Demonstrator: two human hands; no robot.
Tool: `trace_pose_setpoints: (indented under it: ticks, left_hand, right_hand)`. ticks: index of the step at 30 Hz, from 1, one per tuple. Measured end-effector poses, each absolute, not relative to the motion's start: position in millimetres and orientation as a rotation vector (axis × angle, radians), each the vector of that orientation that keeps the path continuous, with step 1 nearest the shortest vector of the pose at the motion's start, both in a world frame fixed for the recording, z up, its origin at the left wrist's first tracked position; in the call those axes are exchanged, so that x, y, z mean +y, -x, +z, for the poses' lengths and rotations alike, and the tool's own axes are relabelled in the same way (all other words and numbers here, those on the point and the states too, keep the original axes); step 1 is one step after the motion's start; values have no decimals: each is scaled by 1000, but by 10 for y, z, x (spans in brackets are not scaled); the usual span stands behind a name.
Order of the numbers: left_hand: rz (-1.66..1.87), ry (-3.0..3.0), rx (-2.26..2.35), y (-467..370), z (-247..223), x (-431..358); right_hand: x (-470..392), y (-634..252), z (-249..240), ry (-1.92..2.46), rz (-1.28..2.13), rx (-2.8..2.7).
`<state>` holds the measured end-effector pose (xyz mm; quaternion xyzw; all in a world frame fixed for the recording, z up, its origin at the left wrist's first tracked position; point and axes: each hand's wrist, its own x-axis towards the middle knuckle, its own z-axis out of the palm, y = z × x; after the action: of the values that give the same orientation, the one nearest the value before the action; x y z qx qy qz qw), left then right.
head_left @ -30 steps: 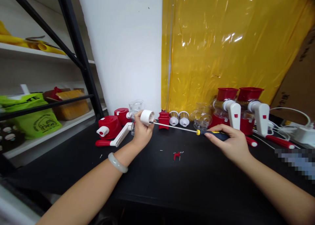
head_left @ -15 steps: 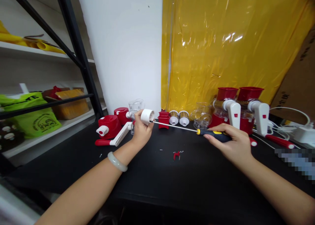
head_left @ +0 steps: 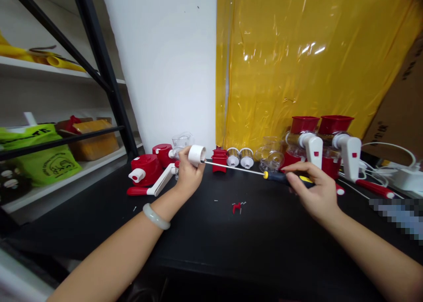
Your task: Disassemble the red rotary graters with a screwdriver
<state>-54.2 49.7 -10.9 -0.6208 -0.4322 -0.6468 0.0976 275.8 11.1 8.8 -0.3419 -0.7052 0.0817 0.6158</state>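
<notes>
My left hand (head_left: 191,174) grips a short white plastic cylinder (head_left: 196,154) above the table, its open end turned to the right. In my right hand (head_left: 313,188) is a screwdriver (head_left: 280,177) with a dark blue and yellow handle. Its long metal shaft runs left, and the tip reaches the lower rim of the cylinder's opening; whether it sits on a screw cannot be made out. Below, a small red plastic piece (head_left: 236,208) lies on the black table among several tiny screws or pins.
On the left are red housings (head_left: 147,169) and a white crank with a red handle (head_left: 142,191). Behind stand a red bracket (head_left: 219,160), two drum graters (head_left: 246,158) and clear parts (head_left: 269,154). Two assembled red-white machines (head_left: 337,147) and white cables (head_left: 366,172) are at right.
The fingers of my right hand have shifted and rolled around the screwdriver handle. The white cylinder and the screwdriver tip stay nearly in place.
</notes>
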Motion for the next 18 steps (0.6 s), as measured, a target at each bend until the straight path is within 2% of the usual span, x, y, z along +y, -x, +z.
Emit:
trace_pose_setpoints:
  ticks: [4, 8, 13, 18]
  left_hand:
    - [-1684, 1911, -1348, 462, -14, 367]
    - [-1501, 2035, -1402, 358, 61, 234]
    - [-1393, 2190, -1477, 312, 127, 174]
    - [-1318, 2395, -1598, 324, 132, 169]
  right_hand:
    - [285, -2764, 98, 756, 665, -1373]
    - [465, -2788, 95, 795, 938, -1271]
    - [590, -2863, -17, 1047, 1053, -1353]
    - [685, -2912, -122, 1110, 1069, -1374]
